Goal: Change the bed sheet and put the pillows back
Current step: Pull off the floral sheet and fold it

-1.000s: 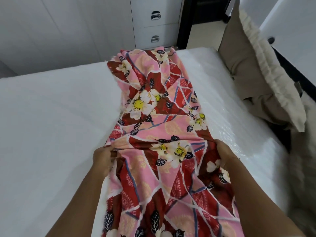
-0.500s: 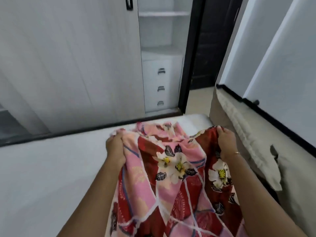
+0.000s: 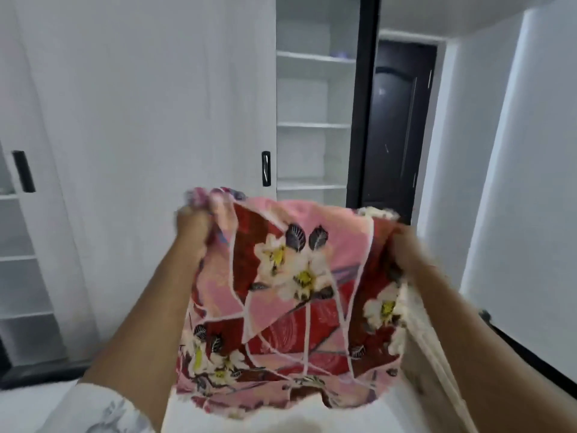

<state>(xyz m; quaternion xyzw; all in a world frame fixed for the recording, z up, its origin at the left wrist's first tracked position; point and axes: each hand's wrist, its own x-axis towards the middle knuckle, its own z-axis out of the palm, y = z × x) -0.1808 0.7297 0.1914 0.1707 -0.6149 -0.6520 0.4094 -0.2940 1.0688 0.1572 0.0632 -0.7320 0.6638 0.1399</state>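
White wardrobe point(image 3: 156, 120); one sheet point(image 3: 290, 295), two hands point(image 3: 192, 228).

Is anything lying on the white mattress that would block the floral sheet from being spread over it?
Nothing visible does. Both hands, left hand and right hand, hold the pink-and-red floral bed sheet up above the bare white mattress; its visible strips carry nothing.

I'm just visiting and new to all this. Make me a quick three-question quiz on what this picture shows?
1. True or false: both hands grip the floral sheet.
2. Which is dark? A) the wardrobe's sliding door B) the room door C) the mattress
3. Fill in: the sheet is held up ___ the mattress.

Key:
1. True: the left hand and the right hand each hold a top corner.
2. B
3. above
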